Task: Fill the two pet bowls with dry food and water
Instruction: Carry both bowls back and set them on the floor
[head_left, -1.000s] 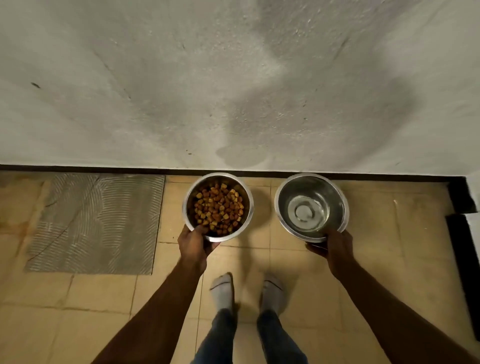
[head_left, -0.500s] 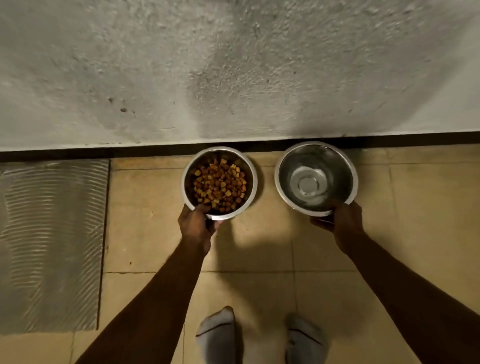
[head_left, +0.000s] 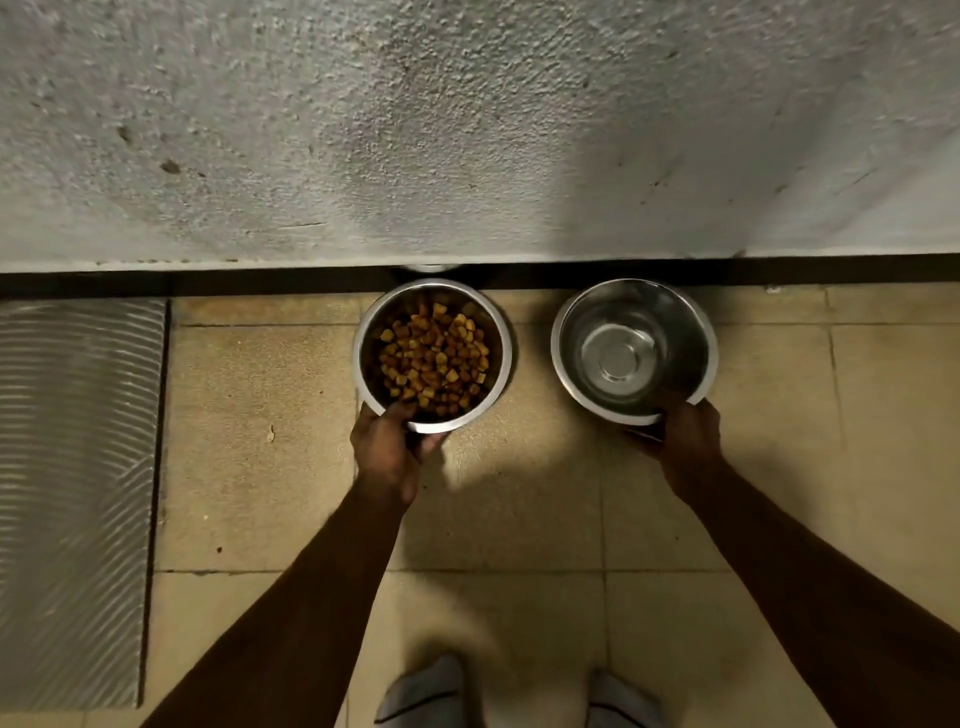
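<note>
From the head camera, our left hand grips the kibble bowl at its six o'clock rim, and our right hand grips the water bowl likewise, level against spills, beside the wall.

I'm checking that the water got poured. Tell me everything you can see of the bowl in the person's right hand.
The water bowl is a round, shiny metal bowl with a rolled rim and a flat circular base. It holds clear water, seen only by faint ripples and glints; the level is hard to judge. It sits level, close to the wall's dark base strip, apart from the food bowl. The right hand grips its near rim. Whether it rests on the floor is unclear.
</note>
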